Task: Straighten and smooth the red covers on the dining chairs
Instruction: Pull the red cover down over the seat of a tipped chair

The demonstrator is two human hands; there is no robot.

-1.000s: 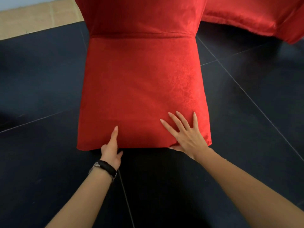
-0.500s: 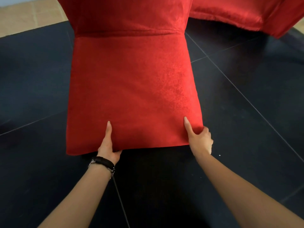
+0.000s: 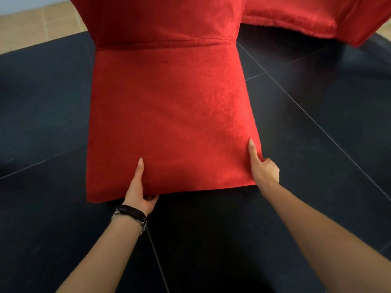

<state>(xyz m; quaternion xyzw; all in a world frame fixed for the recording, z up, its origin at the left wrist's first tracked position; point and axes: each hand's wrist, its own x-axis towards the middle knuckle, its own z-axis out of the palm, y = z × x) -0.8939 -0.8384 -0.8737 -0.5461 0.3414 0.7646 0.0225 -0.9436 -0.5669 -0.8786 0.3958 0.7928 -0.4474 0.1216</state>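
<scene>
At the near hem, pinching the red chair cover (image 3: 169, 115): left hand (image 3: 138, 187) mid-edge, right hand (image 3: 264, 170) at corner.

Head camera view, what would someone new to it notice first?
The bright red chair cover fills the middle, stretched over the seat against the black tiled floor. The left hand and right hand grip its near edge, the right at the corner. A second red cover shows at top right.
</scene>
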